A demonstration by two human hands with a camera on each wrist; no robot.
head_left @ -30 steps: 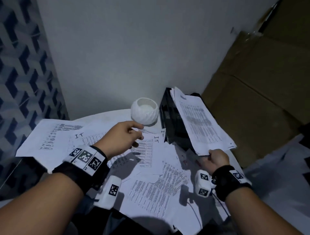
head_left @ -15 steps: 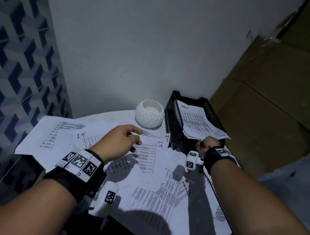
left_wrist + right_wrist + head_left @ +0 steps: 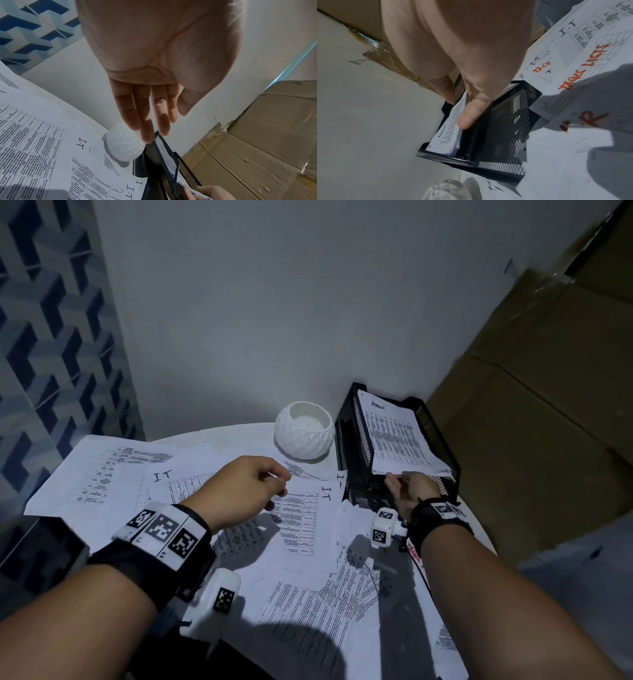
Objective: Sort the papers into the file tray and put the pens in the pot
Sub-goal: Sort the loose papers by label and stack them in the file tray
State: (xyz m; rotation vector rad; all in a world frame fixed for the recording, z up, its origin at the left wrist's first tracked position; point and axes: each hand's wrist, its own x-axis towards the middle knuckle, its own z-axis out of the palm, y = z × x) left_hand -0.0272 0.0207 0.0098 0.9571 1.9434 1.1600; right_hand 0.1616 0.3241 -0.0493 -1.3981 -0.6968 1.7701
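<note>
A black mesh file tray point(image 3: 354, 440) stands at the table's back right, and a printed paper stack point(image 3: 394, 436) lies in its top tier. My right hand point(image 3: 399, 477) is at the tray's near end and pinches the stack's front edge. The right wrist view shows the right hand point(image 3: 458, 108) with its thumb on top of the sheets point(image 3: 448, 136). To the left, my left hand point(image 3: 281, 481) hovers over loose papers point(image 3: 301, 518) with relaxed fingers and holds nothing. The white faceted pot point(image 3: 305, 433) sits just left of the tray. No pens are visible.
Loose printed sheets point(image 3: 102, 470) cover most of the round white table point(image 3: 239, 436). Cardboard boxes point(image 3: 534, 422) stand close on the right, beside the tray. A plain wall runs behind, and a blue patterned wall point(image 3: 51, 344) is at the left.
My right hand has brought the paper stack down from above the tray into its top tier and still pinches the front edge. The left hand has barely moved.
</note>
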